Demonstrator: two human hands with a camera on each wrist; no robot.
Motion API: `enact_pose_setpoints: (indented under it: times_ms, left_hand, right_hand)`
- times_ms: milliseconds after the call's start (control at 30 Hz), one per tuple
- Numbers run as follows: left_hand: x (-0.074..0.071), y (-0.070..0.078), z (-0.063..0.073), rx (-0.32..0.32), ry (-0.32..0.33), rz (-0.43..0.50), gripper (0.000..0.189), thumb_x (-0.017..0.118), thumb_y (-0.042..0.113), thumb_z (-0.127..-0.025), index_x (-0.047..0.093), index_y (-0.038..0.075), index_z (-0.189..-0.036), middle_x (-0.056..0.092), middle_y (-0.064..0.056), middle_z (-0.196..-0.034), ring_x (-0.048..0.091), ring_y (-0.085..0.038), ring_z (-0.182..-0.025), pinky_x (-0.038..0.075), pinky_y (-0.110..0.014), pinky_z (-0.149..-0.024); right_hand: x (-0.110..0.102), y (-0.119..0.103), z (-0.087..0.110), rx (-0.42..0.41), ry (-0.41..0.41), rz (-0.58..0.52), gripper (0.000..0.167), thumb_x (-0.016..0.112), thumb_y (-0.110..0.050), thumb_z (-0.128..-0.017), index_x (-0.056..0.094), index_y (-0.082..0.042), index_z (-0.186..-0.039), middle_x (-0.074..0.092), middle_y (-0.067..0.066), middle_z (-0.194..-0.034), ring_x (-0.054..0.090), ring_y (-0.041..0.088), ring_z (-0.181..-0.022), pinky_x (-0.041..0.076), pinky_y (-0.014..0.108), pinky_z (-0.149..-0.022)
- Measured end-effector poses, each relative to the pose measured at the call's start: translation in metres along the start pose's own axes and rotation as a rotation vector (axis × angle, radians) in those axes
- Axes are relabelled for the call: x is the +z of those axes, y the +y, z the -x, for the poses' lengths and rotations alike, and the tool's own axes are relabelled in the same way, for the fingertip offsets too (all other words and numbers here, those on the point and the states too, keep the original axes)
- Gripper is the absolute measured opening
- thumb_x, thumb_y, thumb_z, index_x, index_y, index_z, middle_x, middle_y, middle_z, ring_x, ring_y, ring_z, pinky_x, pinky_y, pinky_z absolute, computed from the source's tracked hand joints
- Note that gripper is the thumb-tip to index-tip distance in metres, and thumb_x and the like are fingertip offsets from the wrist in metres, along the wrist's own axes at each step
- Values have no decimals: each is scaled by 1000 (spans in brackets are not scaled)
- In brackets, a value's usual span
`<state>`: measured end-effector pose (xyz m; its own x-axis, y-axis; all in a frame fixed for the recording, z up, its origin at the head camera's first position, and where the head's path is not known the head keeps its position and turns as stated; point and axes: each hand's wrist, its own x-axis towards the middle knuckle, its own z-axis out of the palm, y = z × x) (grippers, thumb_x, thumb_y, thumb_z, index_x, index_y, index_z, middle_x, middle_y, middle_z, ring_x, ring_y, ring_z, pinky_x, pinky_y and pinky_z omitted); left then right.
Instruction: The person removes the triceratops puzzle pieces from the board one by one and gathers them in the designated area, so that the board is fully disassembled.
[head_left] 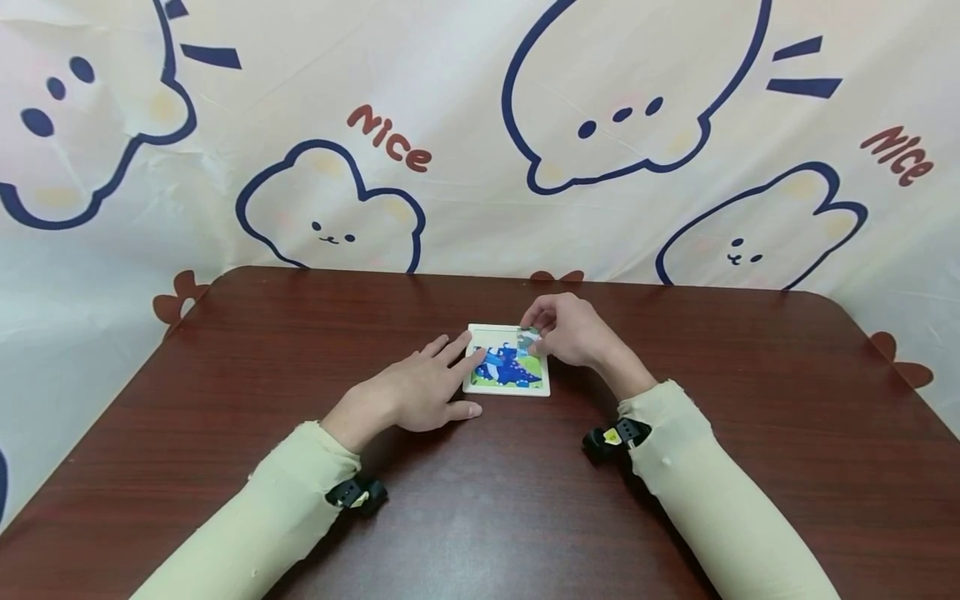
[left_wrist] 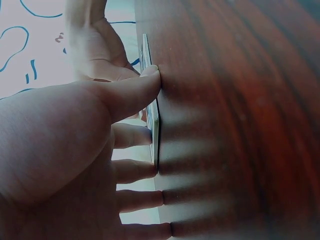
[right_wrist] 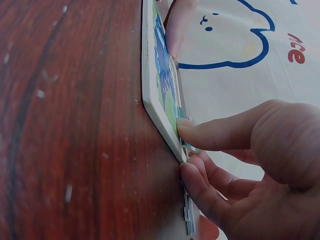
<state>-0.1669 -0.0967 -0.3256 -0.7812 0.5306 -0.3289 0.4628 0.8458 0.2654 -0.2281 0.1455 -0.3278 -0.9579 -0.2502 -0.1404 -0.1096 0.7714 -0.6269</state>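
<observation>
Pinching a puzzle piece [head_left: 527,340] at the tray's [head_left: 506,392] far-right corner, the right hand [head_left: 573,333] sits across from the outspread left hand [head_left: 420,392].

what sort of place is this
Probably an indoor spot set up for filming: a dark reddish-brown table, a cartoon-printed cloth hung behind it, and small black wrist cameras.
</observation>
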Motion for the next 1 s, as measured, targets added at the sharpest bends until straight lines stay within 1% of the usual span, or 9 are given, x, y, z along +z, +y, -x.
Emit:
enact_pose_setpoints:
  times_ms: [167,533,800,1000]
  left_hand:
    - [0,0,1,0,1,3,80,60,49,-106,25,18,-170,9,-13,-181,15,-45,-165,25,-65,-130]
    - [0,0,1,-6,-4,6,80,61,49,-106,25,18,-171,8,-12,-181,14,-45,-166,24,-65,-130]
    - [0,1,1,-15,-12,8,82,63,49,-105,24,19,-171,7,-12,-181,13,-44,-166,23,-64,-131]
    - [0,1,2,-12,-9,11,82,63,48,-105,25,19,-171,7,-12,-181,13,-45,-166,23,-65,-130]
  right_hand:
    - [0,0,0,-1,-2,1,31,84,-8,-89,75,-12,-118,69,11,-110,59,28,-104,55,40,-95]
    - [1,-1,2,-22,10,6,29,82,-7,-90,76,-12,-117,67,11,-110,58,28,-103,54,38,-92]
    - [0,1,1,-8,18,6,30,85,-9,-89,77,-12,-118,68,11,-107,58,28,-101,54,36,-89]
    - [-2,1,0,-1,6,6,32,84,-9,-90,79,-12,-121,71,11,-110,60,28,-100,54,35,-88]
